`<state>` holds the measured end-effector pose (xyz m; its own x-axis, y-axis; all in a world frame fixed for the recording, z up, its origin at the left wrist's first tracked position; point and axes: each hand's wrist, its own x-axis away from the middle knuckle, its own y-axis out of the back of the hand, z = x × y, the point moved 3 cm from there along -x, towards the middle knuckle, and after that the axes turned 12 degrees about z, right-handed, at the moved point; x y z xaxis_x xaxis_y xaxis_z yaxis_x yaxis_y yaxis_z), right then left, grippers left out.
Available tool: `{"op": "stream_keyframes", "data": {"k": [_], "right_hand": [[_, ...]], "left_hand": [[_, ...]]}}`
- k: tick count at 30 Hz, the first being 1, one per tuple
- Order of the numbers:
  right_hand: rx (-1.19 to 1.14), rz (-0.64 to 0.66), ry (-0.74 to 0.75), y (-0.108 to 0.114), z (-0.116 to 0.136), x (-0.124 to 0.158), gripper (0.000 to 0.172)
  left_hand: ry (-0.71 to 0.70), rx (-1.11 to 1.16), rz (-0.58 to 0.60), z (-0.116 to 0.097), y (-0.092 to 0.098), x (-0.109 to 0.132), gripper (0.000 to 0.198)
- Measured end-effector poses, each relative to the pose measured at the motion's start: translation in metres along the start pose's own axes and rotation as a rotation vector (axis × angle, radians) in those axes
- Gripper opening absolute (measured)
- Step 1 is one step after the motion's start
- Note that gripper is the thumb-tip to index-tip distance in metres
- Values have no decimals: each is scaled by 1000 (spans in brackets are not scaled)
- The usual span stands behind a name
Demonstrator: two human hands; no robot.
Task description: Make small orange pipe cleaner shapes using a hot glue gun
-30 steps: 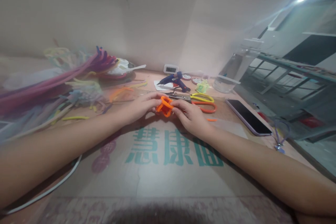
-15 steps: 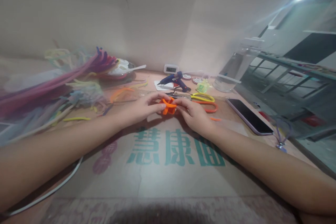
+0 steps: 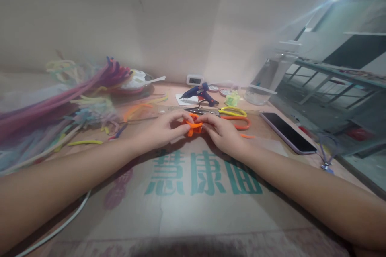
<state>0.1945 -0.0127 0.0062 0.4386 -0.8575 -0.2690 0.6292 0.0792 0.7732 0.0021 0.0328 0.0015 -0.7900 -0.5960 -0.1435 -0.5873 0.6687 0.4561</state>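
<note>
Thumb and fingertips of the left hand [image 3: 169, 129] and of the right hand [image 3: 222, 130] pinch a small bright-orange fuzzy looped piece [image 3: 195, 126] between them. Thumbs and fingers cover its ends; its full shape cannot be determined. The far fingers are largely hidden. Both hands slant inward over a tan sheet with green printed characters [image 3: 193, 215]. Forearms are cut off at the side edges. Steel scissors with yellow and orange handles [image 3: 214, 113] lie beyond, partly obscured. A pink-purple fuzzy stem bundle [image 3: 64, 98] blurs leftward.
</note>
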Motion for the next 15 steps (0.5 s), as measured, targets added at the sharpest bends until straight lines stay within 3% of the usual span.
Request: {"op": "stream_keyframes", "data": {"k": [15], "right_hand": [[2,37,15,0,7,-1,22]], "left_hand": [[59,67,29,2,1,2,18]]}}
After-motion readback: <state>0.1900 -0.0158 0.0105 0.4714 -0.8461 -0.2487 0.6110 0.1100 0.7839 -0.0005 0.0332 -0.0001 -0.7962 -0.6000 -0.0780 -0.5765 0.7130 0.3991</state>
